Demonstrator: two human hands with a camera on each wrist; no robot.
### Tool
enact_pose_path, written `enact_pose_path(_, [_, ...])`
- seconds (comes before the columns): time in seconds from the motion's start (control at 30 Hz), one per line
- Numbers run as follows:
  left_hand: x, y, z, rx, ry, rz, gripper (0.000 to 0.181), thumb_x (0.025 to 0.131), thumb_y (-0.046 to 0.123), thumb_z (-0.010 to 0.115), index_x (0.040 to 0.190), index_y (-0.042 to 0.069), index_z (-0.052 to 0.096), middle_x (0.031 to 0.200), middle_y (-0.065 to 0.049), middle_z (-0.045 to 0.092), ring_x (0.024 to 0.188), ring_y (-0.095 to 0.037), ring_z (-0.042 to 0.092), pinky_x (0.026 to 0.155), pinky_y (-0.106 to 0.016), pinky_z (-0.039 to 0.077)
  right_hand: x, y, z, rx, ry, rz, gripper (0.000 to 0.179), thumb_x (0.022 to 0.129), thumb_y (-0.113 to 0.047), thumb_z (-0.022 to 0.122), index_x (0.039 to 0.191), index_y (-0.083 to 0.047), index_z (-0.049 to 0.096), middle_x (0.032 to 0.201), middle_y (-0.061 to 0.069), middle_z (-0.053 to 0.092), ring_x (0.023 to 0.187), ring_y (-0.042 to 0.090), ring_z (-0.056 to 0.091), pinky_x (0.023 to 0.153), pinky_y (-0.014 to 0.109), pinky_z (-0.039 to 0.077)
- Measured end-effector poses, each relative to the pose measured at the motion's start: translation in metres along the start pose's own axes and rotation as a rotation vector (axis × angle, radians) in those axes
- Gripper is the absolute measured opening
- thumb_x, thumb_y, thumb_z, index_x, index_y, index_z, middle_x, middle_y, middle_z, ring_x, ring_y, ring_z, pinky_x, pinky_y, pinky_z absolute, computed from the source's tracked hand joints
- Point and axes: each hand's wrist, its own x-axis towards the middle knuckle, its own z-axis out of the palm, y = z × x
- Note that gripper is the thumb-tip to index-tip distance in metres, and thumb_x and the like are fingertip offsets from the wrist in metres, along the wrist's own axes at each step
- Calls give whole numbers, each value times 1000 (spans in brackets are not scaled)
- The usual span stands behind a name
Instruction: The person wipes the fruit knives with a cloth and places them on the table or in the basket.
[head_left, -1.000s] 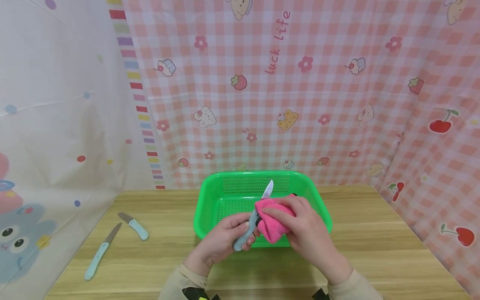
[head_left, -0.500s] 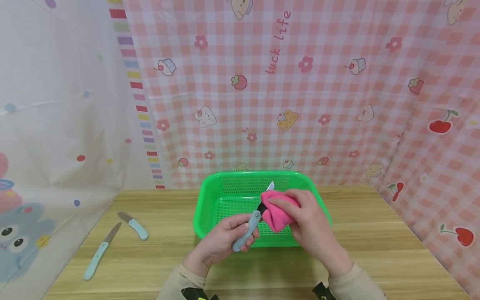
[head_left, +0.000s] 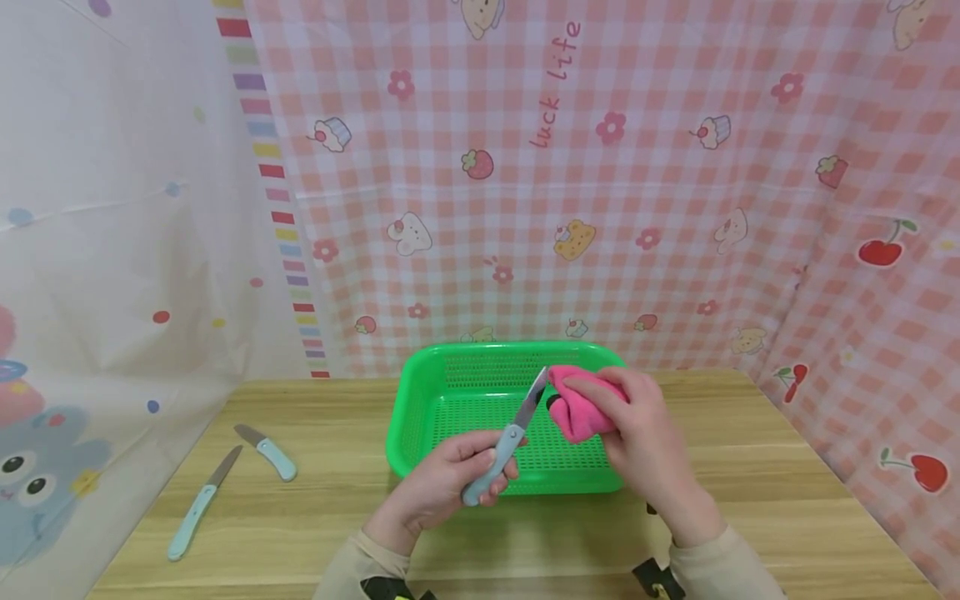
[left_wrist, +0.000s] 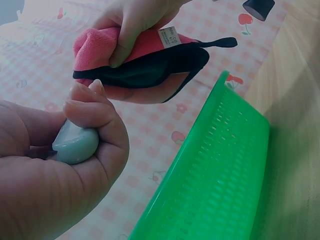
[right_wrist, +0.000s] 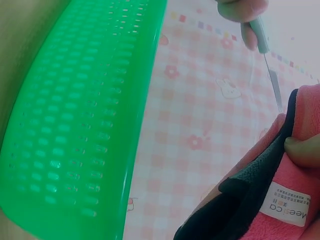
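Observation:
My left hand (head_left: 442,477) grips the pale blue handle of a small knife (head_left: 492,468), its blade pointing up and away over the basket. In my right hand (head_left: 643,429), a pink cloth (head_left: 581,410) with black edging is pinched between thumb and fingers, right beside the blade's tip. Most of the blade shows bare. The left wrist view has the handle's rounded butt (left_wrist: 77,144) inside the curled left fingers. A white label (right_wrist: 286,204) shows on the cloth in the right wrist view. Below both hands stands a green perforated basket (head_left: 555,481).
Two more knives with light blue handles lie on the wooden table (head_left: 337,533) at the left: a shorter knife (head_left: 276,458) and a longer knife (head_left: 193,521). A pink checked curtain (head_left: 495,208) hangs behind the basket.
The cloth has slid up and to the right along the blade to its tip, baring the blade. The left hand and the knife have stayed nearly still.

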Motion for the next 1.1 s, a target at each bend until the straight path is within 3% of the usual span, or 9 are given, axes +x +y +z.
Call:
enact_pose_path(0.27, [-2, 0, -3, -37, 7, -4, 37, 107, 10, 41, 134, -15, 46, 97, -1, 63, 75, -8, 55, 64, -20, 46, -7, 2, -4, -8, 9, 28, 69, 69, 22, 64, 123, -19, 70, 101, 12, 62, 94, 33, 54, 74, 48, 48])
enact_pose_path(0.7, [0, 10, -5, 37, 119, -20, 38, 105, 9, 45, 136, -13, 44, 101, -4, 64, 76, -9, 56, 67, -22, 48, -18, 4, -5, 6, 21, 47, 66, 69, 19, 62, 122, -18, 70, 103, 12, 61, 96, 34, 54, 77, 48, 46])
enact_pose_path(0.9, [1, 20, -6, 206, 196, 16, 37, 103, 5, 49, 138, -9, 47, 101, -6, 65, 76, -10, 57, 65, -21, 49, -20, 4, -6, 17, 9, 65, 66, 70, 20, 63, 123, -18, 70, 103, 12, 61, 95, 34, 54, 78, 48, 45])
enact_pose_path(1.1, [4, 31, -4, 505, 348, 73, 35, 100, 0, 54, 135, 0, 56, 101, -11, 66, 76, -16, 58, 64, -24, 49, -21, 4, -5, 21, 7, 72, 66, 70, 20, 65, 123, -18, 70, 102, 12, 61, 95, 34, 53, 77, 48, 45])
